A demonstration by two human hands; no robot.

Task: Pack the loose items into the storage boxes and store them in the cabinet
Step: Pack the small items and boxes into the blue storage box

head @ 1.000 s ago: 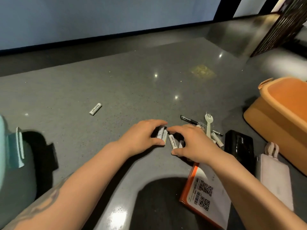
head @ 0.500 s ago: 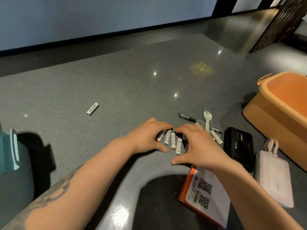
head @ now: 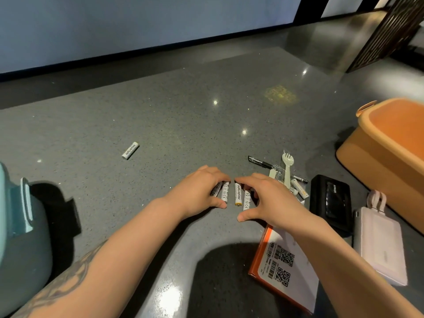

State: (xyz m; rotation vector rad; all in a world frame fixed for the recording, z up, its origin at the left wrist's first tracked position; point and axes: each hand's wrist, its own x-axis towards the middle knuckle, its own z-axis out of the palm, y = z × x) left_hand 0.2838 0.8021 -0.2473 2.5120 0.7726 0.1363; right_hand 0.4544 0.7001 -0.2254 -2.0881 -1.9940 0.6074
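Note:
Several white batteries (head: 238,194) lie side by side on the grey floor between my hands. My left hand (head: 197,191) curls over the left two, fingertips at their far ends and thumb at their near ends. My right hand (head: 270,199) arches beside the right ones, its index fingertip touching a battery's far end and its thumb apart on the floor. One more battery (head: 130,150) lies alone to the far left. An orange storage box (head: 387,157) stands open at the right. A teal storage box (head: 20,228) is at the left edge.
Right of my hands lie a pale plastic fork (head: 287,167), a black pen (head: 261,162), a black power bank (head: 330,199), a white power bank (head: 380,242) and an orange-edged carton with QR codes (head: 286,267). A dark lattice screen (head: 387,33) stands far right.
The batteries, bunched between my fingers a second ago, now lie spread in a row on the floor. Both hands stay cupped around them, slightly wider apart.

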